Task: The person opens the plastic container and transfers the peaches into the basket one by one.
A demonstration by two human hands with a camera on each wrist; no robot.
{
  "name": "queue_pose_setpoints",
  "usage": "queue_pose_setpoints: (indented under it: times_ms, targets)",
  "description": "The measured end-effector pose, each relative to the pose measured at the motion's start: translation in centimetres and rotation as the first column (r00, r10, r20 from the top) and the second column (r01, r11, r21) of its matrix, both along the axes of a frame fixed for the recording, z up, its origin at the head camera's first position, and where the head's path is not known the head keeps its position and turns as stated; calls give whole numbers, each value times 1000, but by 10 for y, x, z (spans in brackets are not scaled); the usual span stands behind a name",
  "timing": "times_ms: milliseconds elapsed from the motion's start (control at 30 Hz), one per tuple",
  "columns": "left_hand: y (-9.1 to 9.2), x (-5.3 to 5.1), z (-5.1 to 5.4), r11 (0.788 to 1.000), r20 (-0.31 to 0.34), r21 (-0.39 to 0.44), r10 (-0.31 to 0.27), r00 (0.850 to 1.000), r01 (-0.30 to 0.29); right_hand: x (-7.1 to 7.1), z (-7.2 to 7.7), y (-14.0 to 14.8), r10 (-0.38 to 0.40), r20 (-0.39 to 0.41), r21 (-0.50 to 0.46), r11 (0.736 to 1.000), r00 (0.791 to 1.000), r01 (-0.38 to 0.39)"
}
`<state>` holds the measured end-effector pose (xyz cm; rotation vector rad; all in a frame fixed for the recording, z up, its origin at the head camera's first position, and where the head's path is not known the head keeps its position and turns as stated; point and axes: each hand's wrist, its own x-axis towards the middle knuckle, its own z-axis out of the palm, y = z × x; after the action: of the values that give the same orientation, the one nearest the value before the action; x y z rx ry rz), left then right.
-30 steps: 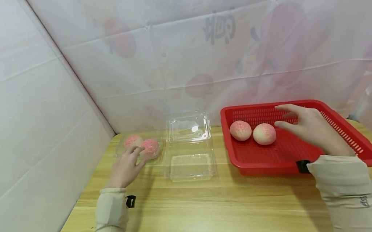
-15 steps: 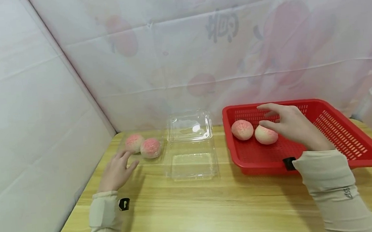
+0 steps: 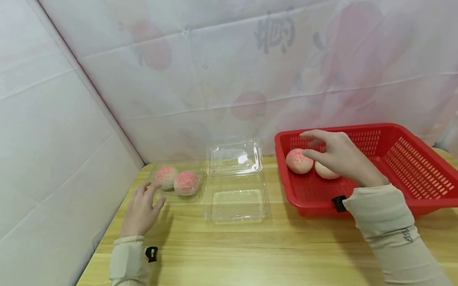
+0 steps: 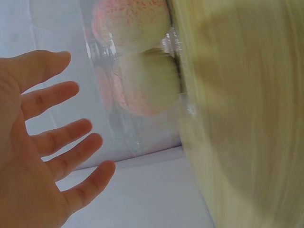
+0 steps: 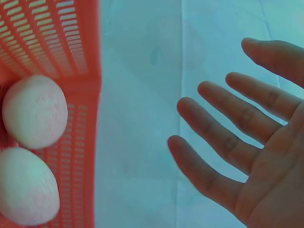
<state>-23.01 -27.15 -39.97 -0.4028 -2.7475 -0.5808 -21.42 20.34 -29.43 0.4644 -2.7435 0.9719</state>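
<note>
Two pink-topped buns, one at the back left (image 3: 166,177) and one to its right (image 3: 186,183), lie in a clear plastic box at the table's left. Near them my left hand (image 3: 139,213) is held with fingers spread, touching neither bun; the left wrist view shows its palm (image 4: 28,171) empty. Over the red basket (image 3: 439,202) hovers my right hand (image 3: 345,158), fingers apart and holding nothing. Beneath it are two more buns, the left one (image 3: 299,160) and the right one (image 3: 326,171), partly covered by the hand. The right wrist view shows both buns inside the basket wall.
Between the boxed buns and the basket, a clear plastic box (image 3: 238,205) lies with its lid (image 3: 235,157) raised at the back. Printed white sheeting (image 3: 223,71) stands behind the wooden table (image 3: 238,259), and more sheeting rises at the left.
My right hand has moved left across the basket, now over the buns. My left hand has drawn back left and toward me, away from the boxed buns. The buns have stayed in place.
</note>
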Motion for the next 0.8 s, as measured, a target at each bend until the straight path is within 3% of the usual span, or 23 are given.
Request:
queue_pose_setpoints:
  times_ms: [333, 600, 800]
  targets:
    - [-1, -10, -8, 999, -6, -37, -6, 1000, 6, -13, -3, -18, 42, -13, -73, 996, 999, -43]
    - [-11, -12, -12, 1000, 0, -14, 11, 1000, -11, -23, 4, -44, 69, -12, -105, 992, 998, -70]
    - [-22, -10, -13, 1000, 14, -14, 23, 1000, -23, -37, 3, -72, 136, -17, -108, 985, 991, -137]
